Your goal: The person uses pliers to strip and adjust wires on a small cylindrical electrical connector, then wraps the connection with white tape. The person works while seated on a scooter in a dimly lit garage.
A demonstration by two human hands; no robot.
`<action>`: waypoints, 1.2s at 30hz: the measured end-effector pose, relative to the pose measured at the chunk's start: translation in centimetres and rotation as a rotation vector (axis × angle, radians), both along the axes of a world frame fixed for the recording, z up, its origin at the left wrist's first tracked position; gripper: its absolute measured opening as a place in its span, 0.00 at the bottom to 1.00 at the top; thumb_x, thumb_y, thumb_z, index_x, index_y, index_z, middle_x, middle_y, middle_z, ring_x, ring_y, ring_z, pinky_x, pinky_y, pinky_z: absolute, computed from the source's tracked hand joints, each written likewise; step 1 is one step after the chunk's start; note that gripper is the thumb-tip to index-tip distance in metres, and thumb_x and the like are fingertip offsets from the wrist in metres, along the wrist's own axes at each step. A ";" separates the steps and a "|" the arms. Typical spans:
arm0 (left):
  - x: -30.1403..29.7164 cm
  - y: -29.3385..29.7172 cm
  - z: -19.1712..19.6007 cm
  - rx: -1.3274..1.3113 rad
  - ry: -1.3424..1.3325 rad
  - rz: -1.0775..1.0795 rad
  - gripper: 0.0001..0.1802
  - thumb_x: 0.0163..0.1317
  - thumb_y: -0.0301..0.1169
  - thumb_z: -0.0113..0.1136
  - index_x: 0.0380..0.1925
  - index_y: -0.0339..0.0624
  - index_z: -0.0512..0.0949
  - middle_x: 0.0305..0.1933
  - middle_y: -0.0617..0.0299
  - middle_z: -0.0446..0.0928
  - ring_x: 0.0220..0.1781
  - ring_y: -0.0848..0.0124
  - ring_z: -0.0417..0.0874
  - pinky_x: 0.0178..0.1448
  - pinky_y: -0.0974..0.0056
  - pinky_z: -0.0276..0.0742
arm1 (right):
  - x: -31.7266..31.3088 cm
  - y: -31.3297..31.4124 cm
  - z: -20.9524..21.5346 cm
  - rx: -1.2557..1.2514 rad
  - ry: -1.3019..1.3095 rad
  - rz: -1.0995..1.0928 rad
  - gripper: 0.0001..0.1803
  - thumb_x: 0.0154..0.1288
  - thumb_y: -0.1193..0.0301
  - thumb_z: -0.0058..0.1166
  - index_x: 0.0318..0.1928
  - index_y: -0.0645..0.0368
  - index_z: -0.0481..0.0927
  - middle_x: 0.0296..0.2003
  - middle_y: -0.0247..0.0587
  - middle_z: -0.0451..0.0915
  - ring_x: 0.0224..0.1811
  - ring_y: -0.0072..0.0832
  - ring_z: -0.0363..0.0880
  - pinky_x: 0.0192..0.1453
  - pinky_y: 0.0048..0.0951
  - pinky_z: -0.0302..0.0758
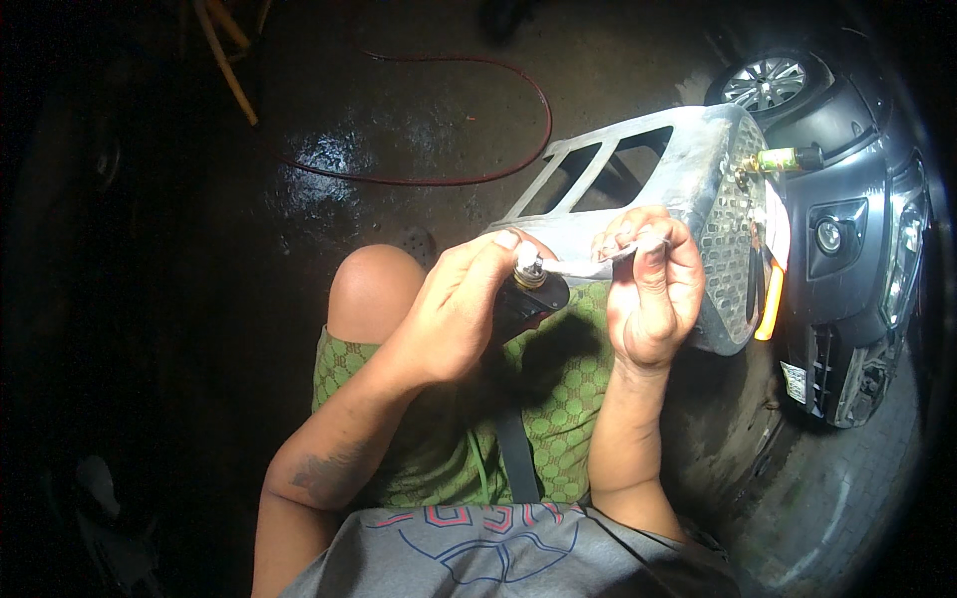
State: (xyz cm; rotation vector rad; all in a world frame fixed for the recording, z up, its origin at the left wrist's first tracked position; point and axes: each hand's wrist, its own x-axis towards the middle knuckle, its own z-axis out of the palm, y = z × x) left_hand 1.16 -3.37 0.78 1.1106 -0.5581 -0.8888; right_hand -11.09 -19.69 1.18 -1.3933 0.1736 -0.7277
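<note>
My left hand (464,299) is closed round a small black part with a brass-coloured metal collar (532,273), held over my lap. White material shows at the collar's top. A thin, whitish strip (583,268) stretches from there to my right hand (653,289). That hand pinches the strip's far end between thumb and fingertips, with the other fingers curled. Whether the strip is tape, tissue or cloth I cannot tell. My left fingers partly cover the black part. Green patterned shorts (563,384) lie below both hands.
At the right stands a grey plastic step stool (688,149), bearing a small green-labelled bottle (778,159) and an orange-handled tool (771,304). Beyond it is a dark grey car (857,199). A red hose (548,115) curves over the wet floor; yellow legs (227,65) stand at far left.
</note>
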 end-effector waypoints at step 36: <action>0.1 0.2 -0.4 0.072 0.118 -0.062 0.27 0.85 0.40 0.34 0.48 0.32 0.82 0.40 0.55 0.85 0.37 0.71 0.85 0.46 0.64 0.82 | -0.4 0.5 0.5 -0.535 0.199 0.003 0.13 0.71 0.69 0.71 0.50 0.64 0.86 0.49 0.45 0.82 0.46 0.28 0.80 0.54 0.28 0.76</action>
